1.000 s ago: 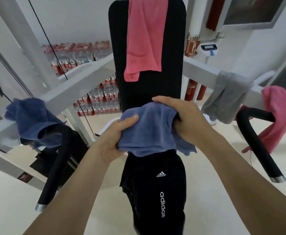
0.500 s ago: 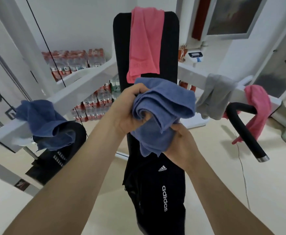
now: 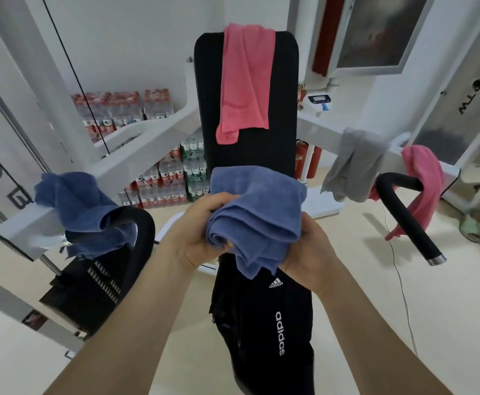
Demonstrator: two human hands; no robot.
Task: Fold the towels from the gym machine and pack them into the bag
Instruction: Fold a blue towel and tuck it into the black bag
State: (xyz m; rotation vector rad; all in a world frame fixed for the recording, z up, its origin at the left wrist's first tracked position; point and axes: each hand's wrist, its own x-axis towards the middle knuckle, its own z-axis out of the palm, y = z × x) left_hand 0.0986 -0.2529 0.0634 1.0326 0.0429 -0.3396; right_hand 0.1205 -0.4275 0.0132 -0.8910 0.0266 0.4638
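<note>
At centre frame, just in front of the black backrest (image 3: 286, 132), both hands are holding the blue towel (image 3: 257, 212), which is bunching in several folded layers above the black bag (image 3: 264, 332). The left hand (image 3: 199, 235) is gripping the towel's left edge, its fingers (image 3: 219, 201) curling into the cloth. The right hand (image 3: 313, 253) is clutching the lower right side with the thumb lying on top; its other fingers are hiding under the fabric, so how they lie cannot be told. The bag, bearing a white adidas logo, is lying in the lower middle of the frame, right below the towel. A pink towel (image 3: 246, 81) is hanging over the top of the backrest. At left, a navy towel (image 3: 82, 206) is draping over a white machine arm (image 3: 136, 158). At right, a grey towel (image 3: 352, 166) and, just beside it, a rose towel (image 3: 424, 178) are hanging on the other arm. Bottle packs (image 3: 162, 178) are standing stacked against the wall, left of centre.
</note>
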